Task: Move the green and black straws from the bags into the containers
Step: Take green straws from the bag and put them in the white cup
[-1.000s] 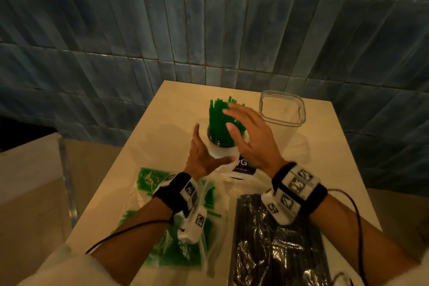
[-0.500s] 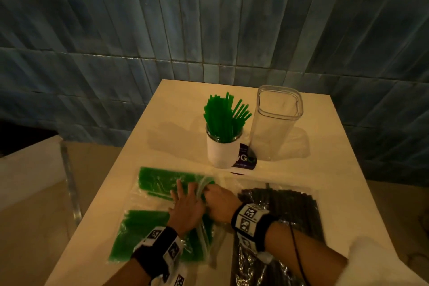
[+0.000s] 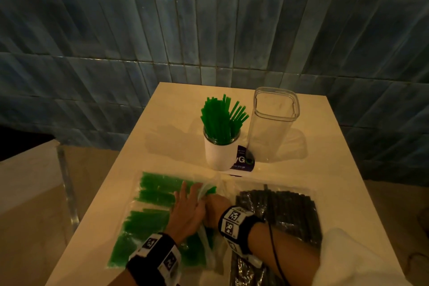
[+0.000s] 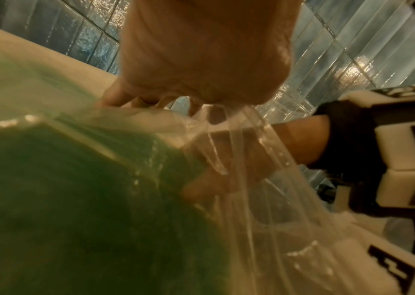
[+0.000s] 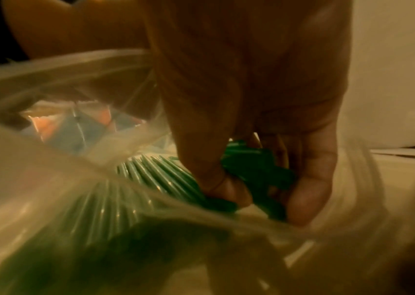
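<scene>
A clear bag of green straws [image 3: 148, 220] lies at the table's near left. A bag of black straws [image 3: 283, 211] lies to its right. My left hand [image 3: 185, 209] rests flat on the green bag with straight fingers [image 4: 115, 99]. My right hand [image 3: 212, 206] reaches into that bag's mouth. In the right wrist view its thumb and fingers [image 5: 310, 191] pinch a bunch of green straws [image 5: 254, 169] inside the plastic. Behind the bags, a white cup [image 3: 218, 155] holds upright green straws [image 3: 220, 121]. A clear square container [image 3: 274, 127] stands beside it with nothing inside.
The cream table [image 3: 336, 169] is narrow and backs onto a blue tiled wall [image 3: 209, 30]. A dark round sticker [image 3: 243, 162] lies by the cup's base. To the left, below the table edge, stands a pale counter [image 3: 27, 181].
A second ago both hands were at the white cup. They came down to the green bag, and my right hand has since gone into its opening and taken hold of straws.
</scene>
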### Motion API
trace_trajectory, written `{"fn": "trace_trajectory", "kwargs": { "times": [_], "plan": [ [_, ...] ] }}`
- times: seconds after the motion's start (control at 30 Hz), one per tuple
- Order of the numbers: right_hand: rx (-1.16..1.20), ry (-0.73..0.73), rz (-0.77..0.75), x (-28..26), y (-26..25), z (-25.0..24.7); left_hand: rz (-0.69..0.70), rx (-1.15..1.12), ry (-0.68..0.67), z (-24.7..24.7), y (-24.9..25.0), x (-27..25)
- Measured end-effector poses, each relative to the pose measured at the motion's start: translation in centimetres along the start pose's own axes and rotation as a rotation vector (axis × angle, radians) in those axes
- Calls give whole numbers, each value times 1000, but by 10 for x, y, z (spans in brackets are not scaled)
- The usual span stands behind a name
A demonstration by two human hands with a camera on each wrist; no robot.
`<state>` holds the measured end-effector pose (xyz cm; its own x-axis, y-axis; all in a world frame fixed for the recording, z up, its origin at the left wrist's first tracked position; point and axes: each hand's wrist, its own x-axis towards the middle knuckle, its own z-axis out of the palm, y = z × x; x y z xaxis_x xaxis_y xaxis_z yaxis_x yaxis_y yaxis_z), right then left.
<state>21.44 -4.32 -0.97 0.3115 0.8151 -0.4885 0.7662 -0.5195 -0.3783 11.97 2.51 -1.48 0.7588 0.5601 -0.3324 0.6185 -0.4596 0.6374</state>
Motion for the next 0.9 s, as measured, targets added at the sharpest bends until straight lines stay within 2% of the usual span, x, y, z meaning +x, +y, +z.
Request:
{"fn": "trace_trajectory", "kwargs": {
  "times": [0.07,0.3,0.47,0.73,0.9],
  "plan": [
    [21,-41,-20,0,1,3,-18,34,-12,0,2,0],
    [100,38,-7,-8,8,2,-59,101,-40,-5,15,-5],
    [1,107,-2,-9,5,4,-34,70,-20,-3,14,-2],
    [85,21,-9,-17,6,-3,-13,111,-31,-4,17,-5],
    [39,45,-40,-30,6,-9,-40,173,-61,-11,19,2]
  ]
}}
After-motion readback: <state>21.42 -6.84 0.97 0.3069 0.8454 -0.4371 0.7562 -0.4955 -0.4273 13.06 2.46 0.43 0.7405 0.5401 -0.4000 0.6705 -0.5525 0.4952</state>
